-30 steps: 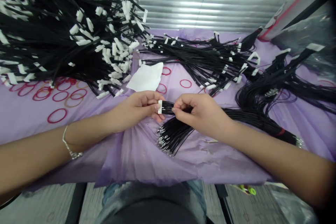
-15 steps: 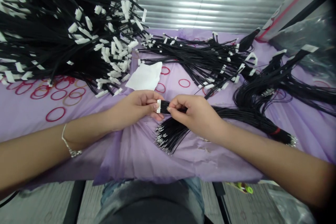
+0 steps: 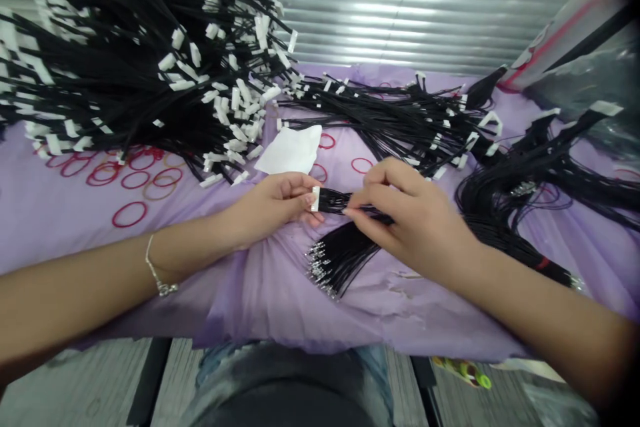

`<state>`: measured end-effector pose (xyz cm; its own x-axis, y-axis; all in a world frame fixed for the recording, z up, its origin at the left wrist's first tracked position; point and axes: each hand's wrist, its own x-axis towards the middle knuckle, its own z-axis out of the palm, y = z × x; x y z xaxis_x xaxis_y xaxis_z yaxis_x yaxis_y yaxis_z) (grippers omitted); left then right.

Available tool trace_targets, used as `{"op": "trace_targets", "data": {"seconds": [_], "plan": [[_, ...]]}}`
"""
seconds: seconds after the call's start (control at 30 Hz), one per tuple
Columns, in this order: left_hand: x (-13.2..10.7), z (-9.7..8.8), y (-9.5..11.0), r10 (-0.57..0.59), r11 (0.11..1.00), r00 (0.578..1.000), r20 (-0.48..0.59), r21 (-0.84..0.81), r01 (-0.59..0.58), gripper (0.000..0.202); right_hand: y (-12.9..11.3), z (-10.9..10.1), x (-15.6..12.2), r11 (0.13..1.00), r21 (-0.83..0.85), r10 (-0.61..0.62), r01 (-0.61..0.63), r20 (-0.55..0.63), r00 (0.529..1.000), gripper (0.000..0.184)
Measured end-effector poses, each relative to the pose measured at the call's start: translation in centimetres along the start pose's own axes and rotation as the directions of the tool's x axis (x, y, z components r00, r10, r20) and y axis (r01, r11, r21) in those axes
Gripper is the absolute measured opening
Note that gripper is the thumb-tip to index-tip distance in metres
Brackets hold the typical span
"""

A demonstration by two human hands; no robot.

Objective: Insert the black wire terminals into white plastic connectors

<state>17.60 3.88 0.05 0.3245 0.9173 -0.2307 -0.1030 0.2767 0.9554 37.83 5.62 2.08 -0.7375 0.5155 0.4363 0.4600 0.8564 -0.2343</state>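
My left hand (image 3: pixel 290 203) pinches a white connector (image 3: pixel 315 199) between thumb and fingers. Black wires (image 3: pixel 333 201) run out of its right side, side by side, toward my right hand (image 3: pixel 395 203). The thumb and forefinger of that hand are closed at the wires, a short way from the connector; how many they grip is hidden. Below lies a fanned bundle of loose black wires (image 3: pixel 345 253) with bare metal terminals (image 3: pixel 320 270) at its left end.
A large heap of black cables (image 3: pixel 130 80) with white connectors fills the back left. Red and tan rubber bands (image 3: pixel 129 214) and a white paper scrap (image 3: pixel 290 150) lie on the purple cloth (image 3: pixel 270 293). More cables (image 3: pixel 400 110) lie behind, and a banded bundle (image 3: pixel 543 261) at right.
My right hand has drawn back rightward from the connector, baring more of the wires. My left hand still holds the connector. The whole view has shifted slightly.
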Motion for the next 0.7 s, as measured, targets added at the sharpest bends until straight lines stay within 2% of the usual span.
{"op": "trace_targets", "data": {"seconds": [0.1, 0.2, 0.33, 0.5, 0.7], "plan": [[0.0, -0.1, 0.0, -0.009, 1.000, 1.000, 0.014, -0.012, 0.009, 0.010, 0.0, -0.2, -0.3, 0.994, 0.042, -0.111, 0.104, 0.201, 0.973, 0.015], [0.1, -0.2, 0.0, -0.006, 1.000, 1.000, 0.011, 0.015, 0.006, 0.009, -0.1, 0.3, -0.3, 0.993, 0.080, -0.105, 0.085, 0.291, 0.951, 0.016], [0.1, -0.2, 0.0, -0.004, 0.999, 1.000, 0.008, 0.053, 0.004, 0.008, -0.3, 0.3, -0.1, 0.977, 0.211, -0.010, -0.042, 0.241, 0.970, 0.014], [0.0, -0.2, 0.3, -0.037, 0.998, 0.997, 0.065, 0.062, 0.033, 0.010, -1.1, 0.1, 0.2, 0.947, 0.161, 0.233, -0.278, 0.248, 0.940, 0.010], [0.1, -0.4, 0.4, -0.062, 0.996, 0.990, 0.130, 0.068, 0.054, 0.012, -1.2, 1.2, 0.4, 0.927, 0.144, 0.306, -0.346, 0.241, 0.921, 0.010]]}}
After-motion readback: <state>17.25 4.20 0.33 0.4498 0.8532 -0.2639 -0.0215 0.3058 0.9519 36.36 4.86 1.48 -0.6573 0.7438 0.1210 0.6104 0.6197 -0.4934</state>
